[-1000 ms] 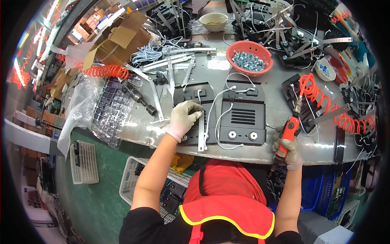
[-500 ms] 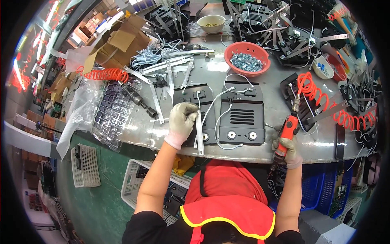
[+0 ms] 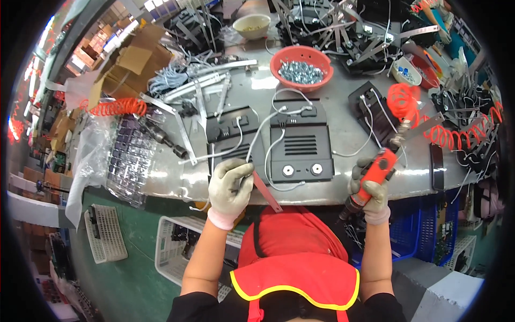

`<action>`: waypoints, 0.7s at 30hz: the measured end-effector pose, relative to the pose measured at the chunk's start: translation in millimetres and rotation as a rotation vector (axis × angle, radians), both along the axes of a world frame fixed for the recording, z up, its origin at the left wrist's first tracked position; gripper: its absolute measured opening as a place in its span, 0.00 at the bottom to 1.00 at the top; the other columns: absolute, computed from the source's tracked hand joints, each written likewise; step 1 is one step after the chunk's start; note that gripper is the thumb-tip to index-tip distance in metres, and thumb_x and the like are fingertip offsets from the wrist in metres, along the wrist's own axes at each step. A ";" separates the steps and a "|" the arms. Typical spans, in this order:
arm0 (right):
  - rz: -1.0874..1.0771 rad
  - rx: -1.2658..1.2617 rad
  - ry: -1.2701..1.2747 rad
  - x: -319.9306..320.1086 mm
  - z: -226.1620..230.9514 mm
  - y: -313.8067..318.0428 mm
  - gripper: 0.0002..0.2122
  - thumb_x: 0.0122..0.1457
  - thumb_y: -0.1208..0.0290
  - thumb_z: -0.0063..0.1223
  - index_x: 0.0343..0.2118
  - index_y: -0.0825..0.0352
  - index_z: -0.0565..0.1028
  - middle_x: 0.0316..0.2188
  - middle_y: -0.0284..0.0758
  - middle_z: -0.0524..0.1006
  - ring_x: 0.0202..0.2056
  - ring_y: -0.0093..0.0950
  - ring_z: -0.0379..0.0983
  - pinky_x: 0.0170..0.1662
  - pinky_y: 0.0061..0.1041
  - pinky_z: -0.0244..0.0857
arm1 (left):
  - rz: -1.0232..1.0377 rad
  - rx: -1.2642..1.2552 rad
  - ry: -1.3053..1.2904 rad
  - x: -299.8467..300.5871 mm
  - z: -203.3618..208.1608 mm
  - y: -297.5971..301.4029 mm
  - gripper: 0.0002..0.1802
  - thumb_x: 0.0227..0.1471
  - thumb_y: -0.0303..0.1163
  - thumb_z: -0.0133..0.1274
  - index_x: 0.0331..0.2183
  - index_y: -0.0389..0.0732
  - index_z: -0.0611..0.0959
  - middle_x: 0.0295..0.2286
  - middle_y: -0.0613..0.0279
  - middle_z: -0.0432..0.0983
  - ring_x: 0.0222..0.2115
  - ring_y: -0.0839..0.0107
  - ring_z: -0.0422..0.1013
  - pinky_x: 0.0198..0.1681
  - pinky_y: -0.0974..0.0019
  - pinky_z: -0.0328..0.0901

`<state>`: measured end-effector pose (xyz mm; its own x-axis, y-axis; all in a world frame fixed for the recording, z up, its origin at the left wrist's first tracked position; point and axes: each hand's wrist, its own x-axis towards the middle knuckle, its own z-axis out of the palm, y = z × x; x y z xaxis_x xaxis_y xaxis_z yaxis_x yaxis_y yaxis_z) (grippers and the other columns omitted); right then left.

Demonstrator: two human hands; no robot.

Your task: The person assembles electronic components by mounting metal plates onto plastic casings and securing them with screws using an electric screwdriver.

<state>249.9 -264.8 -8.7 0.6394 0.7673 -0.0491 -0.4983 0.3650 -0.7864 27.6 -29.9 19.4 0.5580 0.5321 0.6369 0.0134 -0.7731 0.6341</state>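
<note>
My gloved left hand (image 3: 229, 188) pinches the upper end of a flat metal strip (image 3: 268, 194), which slants down past the bench's front edge and looks reddish against the red apron. In my right hand (image 3: 371, 194) is a red pneumatic screwdriver (image 3: 381, 167), tilted with its dark tip toward the lower left. Between the hands lies a black slotted panel (image 3: 322, 161) with two round white-and-metal fittings and a white cable. Just beyond my left hand is a second black panel (image 3: 219, 144), also cabled; the hand covers its near part.
A red bowl of metal fasteners (image 3: 278, 75) stands behind the panels. Loose metal strips (image 3: 185, 131) and another driver (image 3: 161, 137) lie to the left. Orange coiled hoses (image 3: 120, 107) hang at both sides. Black assemblies with metal arms (image 3: 370, 51) crowd the far right.
My left hand has drawn the metal strip off the left panel, toward me and past the bench edge. My right hand has moved slightly left, still holding the screwdriver. The view has shifted.
</note>
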 end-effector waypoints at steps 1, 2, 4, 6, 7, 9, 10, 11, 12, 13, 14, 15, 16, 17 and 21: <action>0.001 -0.021 0.005 -11.9 14.0 1.3 0.26 0.43 0.71 0.57 0.49 0.68 0.65 0.33 0.36 0.70 0.26 0.25 0.70 0.30 0.27 0.66 | 0.000 -0.023 -0.033 1.4 3.4 -9.8 0.12 0.40 0.18 0.55 0.33 0.37 0.81 0.32 0.55 0.74 0.30 0.66 0.73 0.31 0.68 0.69; -0.118 0.124 -0.059 -22.6 28.7 5.0 0.26 0.44 0.70 0.57 0.49 0.68 0.64 0.34 0.35 0.70 0.25 0.23 0.69 0.31 0.27 0.65 | -0.008 -0.119 -0.013 3.8 2.1 -21.0 0.13 0.40 0.18 0.55 0.33 0.36 0.81 0.32 0.56 0.74 0.28 0.67 0.73 0.31 0.70 0.68; -0.300 0.319 -0.130 -42.0 58.9 19.4 0.27 0.46 0.68 0.56 0.51 0.65 0.63 0.34 0.33 0.67 0.25 0.20 0.64 0.31 0.26 0.61 | -0.047 -0.296 0.034 7.4 -7.3 -41.5 0.13 0.40 0.19 0.57 0.34 0.35 0.81 0.31 0.59 0.74 0.26 0.72 0.73 0.30 0.74 0.68; -0.479 0.355 -0.193 -58.9 75.1 32.4 0.26 0.49 0.68 0.55 0.51 0.67 0.61 0.34 0.32 0.64 0.25 0.19 0.59 0.33 0.23 0.56 | -0.076 -0.546 0.055 14.2 -15.5 -62.0 0.14 0.42 0.21 0.58 0.36 0.35 0.81 0.31 0.59 0.74 0.27 0.75 0.72 0.30 0.75 0.67; -0.566 0.355 -0.204 -63.4 77.6 35.6 0.25 0.50 0.68 0.54 0.51 0.67 0.61 0.34 0.32 0.63 0.25 0.19 0.58 0.33 0.23 0.56 | -0.093 -0.644 0.032 17.4 -24.2 -69.5 0.15 0.42 0.22 0.58 0.37 0.35 0.81 0.31 0.60 0.74 0.27 0.76 0.72 0.30 0.75 0.67; -0.590 0.353 -0.254 -64.5 71.6 34.0 0.24 0.50 0.70 0.53 0.51 0.66 0.61 0.35 0.33 0.64 0.24 0.19 0.57 0.33 0.24 0.55 | -0.110 -0.720 0.004 20.5 -31.9 -76.5 0.16 0.42 0.24 0.58 0.38 0.35 0.81 0.31 0.59 0.74 0.27 0.74 0.72 0.31 0.74 0.68; -0.593 0.347 -0.292 -65.0 65.5 29.9 0.24 0.49 0.69 0.54 0.51 0.64 0.63 0.37 0.33 0.68 0.26 0.20 0.61 0.33 0.25 0.58 | -0.102 -0.695 0.029 20.0 -33.5 -79.6 0.16 0.42 0.24 0.59 0.38 0.35 0.81 0.31 0.59 0.74 0.27 0.74 0.73 0.31 0.73 0.68; -0.595 0.342 -0.329 -65.9 62.3 25.7 0.25 0.48 0.69 0.55 0.51 0.61 0.64 0.39 0.32 0.72 0.28 0.20 0.66 0.34 0.26 0.61 | -0.094 -0.669 0.053 19.5 -34.8 -81.8 0.16 0.41 0.25 0.59 0.37 0.36 0.81 0.30 0.59 0.75 0.27 0.73 0.73 0.31 0.73 0.68; -0.595 0.325 -0.333 -68.0 62.0 22.0 0.25 0.48 0.70 0.54 0.51 0.59 0.64 0.39 0.31 0.71 0.28 0.20 0.66 0.34 0.26 0.62 | -0.098 -0.678 0.053 19.2 -35.7 -82.5 0.16 0.41 0.25 0.59 0.37 0.36 0.81 0.30 0.59 0.75 0.27 0.73 0.73 0.31 0.73 0.68; -0.597 0.320 -0.333 -70.0 61.6 19.0 0.25 0.48 0.70 0.54 0.51 0.59 0.64 0.39 0.31 0.71 0.28 0.20 0.66 0.34 0.26 0.62 | -0.092 -0.530 0.077 18.0 -36.5 -79.4 0.15 0.41 0.26 0.60 0.36 0.37 0.82 0.30 0.59 0.75 0.27 0.72 0.73 0.30 0.72 0.68; -0.609 0.293 -0.363 -71.9 62.5 15.8 0.25 0.47 0.70 0.54 0.51 0.59 0.64 0.39 0.31 0.72 0.28 0.20 0.66 0.34 0.26 0.62 | -0.085 -0.381 0.100 17.4 -37.1 -76.1 0.14 0.40 0.26 0.62 0.35 0.39 0.83 0.30 0.59 0.75 0.26 0.71 0.73 0.30 0.71 0.68; -0.621 0.268 -0.391 -73.9 64.0 13.1 0.25 0.47 0.70 0.55 0.51 0.59 0.64 0.39 0.31 0.72 0.29 0.20 0.67 0.34 0.26 0.62 | -0.078 -0.230 0.122 17.7 -37.5 -74.2 0.13 0.40 0.27 0.63 0.33 0.40 0.83 0.29 0.59 0.75 0.26 0.70 0.74 0.29 0.70 0.69; -0.667 0.230 -0.387 -76.0 68.0 11.0 0.25 0.47 0.70 0.55 0.51 0.59 0.64 0.39 0.31 0.71 0.28 0.20 0.66 0.33 0.25 0.62 | -0.034 -0.223 0.106 19.3 -37.6 -74.3 0.13 0.38 0.27 0.64 0.32 0.41 0.83 0.29 0.59 0.75 0.26 0.68 0.74 0.28 0.70 0.69; -0.670 0.229 -0.387 -77.6 71.0 10.3 0.25 0.47 0.70 0.55 0.51 0.59 0.64 0.39 0.31 0.71 0.28 0.20 0.66 0.33 0.25 0.62 | -0.038 -0.224 0.107 19.5 -36.3 -74.4 0.13 0.38 0.27 0.64 0.32 0.41 0.83 0.29 0.59 0.75 0.26 0.68 0.74 0.28 0.70 0.69; -0.798 0.304 -0.420 -81.1 75.0 8.9 0.26 0.46 0.69 0.56 0.51 0.60 0.63 0.39 0.31 0.70 0.28 0.21 0.66 0.32 0.25 0.62 | -0.065 -0.368 0.116 23.4 -30.1 -84.8 0.14 0.37 0.27 0.65 0.32 0.40 0.83 0.29 0.59 0.76 0.27 0.69 0.75 0.29 0.71 0.69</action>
